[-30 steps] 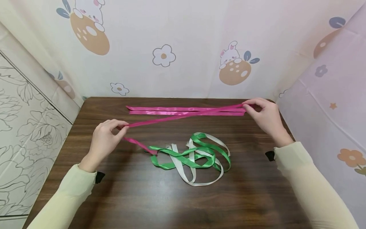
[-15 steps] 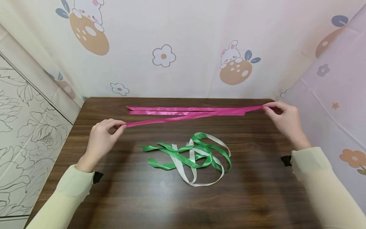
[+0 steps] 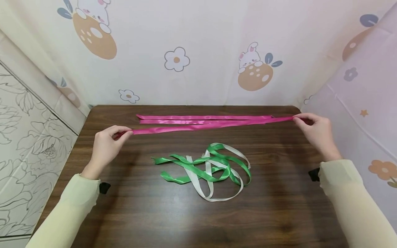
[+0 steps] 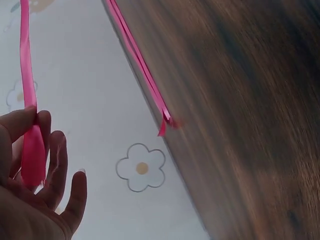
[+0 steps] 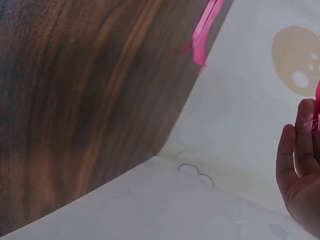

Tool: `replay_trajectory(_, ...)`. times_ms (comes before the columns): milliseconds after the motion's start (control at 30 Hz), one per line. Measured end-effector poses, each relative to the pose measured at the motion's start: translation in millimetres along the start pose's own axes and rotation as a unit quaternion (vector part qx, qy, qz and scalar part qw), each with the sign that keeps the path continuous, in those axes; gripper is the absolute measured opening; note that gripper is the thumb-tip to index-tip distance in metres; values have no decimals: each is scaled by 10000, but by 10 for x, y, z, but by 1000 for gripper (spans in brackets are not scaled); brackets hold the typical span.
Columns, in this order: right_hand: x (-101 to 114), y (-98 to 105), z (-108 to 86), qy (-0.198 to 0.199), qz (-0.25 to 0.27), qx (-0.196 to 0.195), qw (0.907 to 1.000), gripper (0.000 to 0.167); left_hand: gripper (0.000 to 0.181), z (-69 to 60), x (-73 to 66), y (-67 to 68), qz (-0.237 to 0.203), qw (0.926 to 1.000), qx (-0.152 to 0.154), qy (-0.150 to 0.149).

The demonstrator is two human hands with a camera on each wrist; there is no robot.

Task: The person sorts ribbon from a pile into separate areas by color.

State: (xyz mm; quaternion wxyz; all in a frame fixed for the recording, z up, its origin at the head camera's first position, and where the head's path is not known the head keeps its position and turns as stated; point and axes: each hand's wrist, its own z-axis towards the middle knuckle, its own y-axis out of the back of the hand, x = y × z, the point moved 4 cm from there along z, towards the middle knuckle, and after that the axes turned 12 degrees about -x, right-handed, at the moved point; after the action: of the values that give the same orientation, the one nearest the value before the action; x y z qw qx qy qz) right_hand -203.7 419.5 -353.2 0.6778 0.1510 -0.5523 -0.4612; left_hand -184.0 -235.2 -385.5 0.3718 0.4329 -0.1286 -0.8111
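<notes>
A pink satin ribbon point(image 3: 192, 127) is stretched nearly straight between my two hands, above the far part of the table. My left hand point(image 3: 107, 146) pinches it near its left end; in the left wrist view a short tail point(image 4: 34, 160) of it hangs inside the fingers. At the right end, my right hand point(image 3: 317, 133) pinches the ribbon between thumb and fingertips. Two more pink ribbons point(image 3: 173, 117) lie side by side along the table's far edge, partly crossed by the held one. Nearer, a green ribbon point(image 3: 198, 171) and a white ribbon point(image 3: 194, 179) lie loosely tangled.
The dark wood-grain table point(image 3: 198, 224) reaches back to a printed curtain point(image 3: 211, 79) behind it. More patterned cloth point(image 3: 356, 113) stands along the right side, and a flower-line panel point(image 3: 37, 148) along the left.
My right hand has moved right, drawing the pink ribbon out between the hands. Its loose tail has come away from the green ribbon. My left hand has shifted slightly left and away from me.
</notes>
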Motion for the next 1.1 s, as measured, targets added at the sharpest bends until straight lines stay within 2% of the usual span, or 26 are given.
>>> replay_trajectory(200,-115,-74,34,-189,-280,338,9989,46,17,74,194,-46,-14,9979,137,635)
replay_trajectory(367,-191,-220,63,-140,-608,536,9966,46,28,113,371,-140,107,9912,381,1265)
replay_trajectory(467,-201,-325,82,-100,-707,715,9949,46,32,136,463,-206,140,9871,529,1506)
replay_trajectory(700,-238,-487,146,-184,-703,1065,9917,45,34,200,614,-383,314,9825,728,1683)
replay_trajectory(900,-356,-624,181,-324,-858,1143,9892,40,32,289,664,-542,472,9817,793,1665)
replay_trajectory(1100,-497,-785,179,-471,-1013,1213,9863,37,31,312,729,-654,638,9777,1051,1705)
